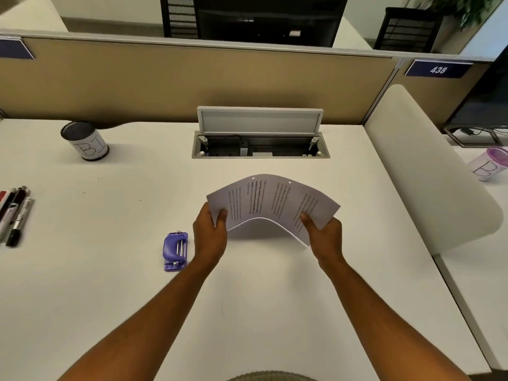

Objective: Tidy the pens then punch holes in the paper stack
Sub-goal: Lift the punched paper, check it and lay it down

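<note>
Both hands, left hand (209,235) & right hand (324,233), fingers pinching the paper stack (272,202) bowed above the bench (110,284), holes apparently already along far edge, so square the sheets flat w/ purple punch (176,251) just left; pens (13,213) lie loose far left.

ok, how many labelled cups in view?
2. A black cup stands at the far left of the desk, beyond the pens. A purple-rimmed cup sits on the neighbouring desk at the right edge, partly cut off. More could lie outside the frame.
</note>
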Tool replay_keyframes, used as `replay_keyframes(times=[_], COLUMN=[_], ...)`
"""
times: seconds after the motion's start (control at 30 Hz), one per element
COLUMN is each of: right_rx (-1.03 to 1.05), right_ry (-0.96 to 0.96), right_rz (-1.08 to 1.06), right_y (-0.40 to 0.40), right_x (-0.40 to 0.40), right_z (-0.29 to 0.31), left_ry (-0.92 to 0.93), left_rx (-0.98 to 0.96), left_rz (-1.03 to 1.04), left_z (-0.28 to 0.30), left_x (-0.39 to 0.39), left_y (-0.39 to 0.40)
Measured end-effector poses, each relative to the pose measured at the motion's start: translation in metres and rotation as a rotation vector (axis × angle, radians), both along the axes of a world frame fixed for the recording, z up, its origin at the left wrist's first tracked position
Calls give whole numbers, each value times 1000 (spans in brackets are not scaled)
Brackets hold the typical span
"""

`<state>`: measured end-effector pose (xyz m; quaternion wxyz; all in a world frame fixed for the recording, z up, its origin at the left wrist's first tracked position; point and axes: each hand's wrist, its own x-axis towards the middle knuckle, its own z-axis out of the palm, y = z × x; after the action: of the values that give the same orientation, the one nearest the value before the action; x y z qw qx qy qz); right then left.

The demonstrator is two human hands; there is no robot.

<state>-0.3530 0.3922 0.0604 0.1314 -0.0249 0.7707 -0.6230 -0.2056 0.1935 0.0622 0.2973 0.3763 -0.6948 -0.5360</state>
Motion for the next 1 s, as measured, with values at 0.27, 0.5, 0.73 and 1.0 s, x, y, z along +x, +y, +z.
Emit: replay_keyframes(times=[0.27, 0.5, 0.73, 1.0], right_rx=[70, 61, 347, 127], right_ry=[-23, 99, 736, 395], right_rz=[68, 18, 124, 339], right_y=[-1, -11, -36, -37], right_x=[2, -4, -19, -31], right_z=[-2, 21, 75, 90], left_ry=[-119, -107, -131, 130], left_rx=[-9, -360, -921, -810], left_rz=[-26, -37, -293, 4], left_z=[-15, 22, 92, 94], left_x=[1, -7, -24, -33], left_y=[-3, -32, -50, -28])
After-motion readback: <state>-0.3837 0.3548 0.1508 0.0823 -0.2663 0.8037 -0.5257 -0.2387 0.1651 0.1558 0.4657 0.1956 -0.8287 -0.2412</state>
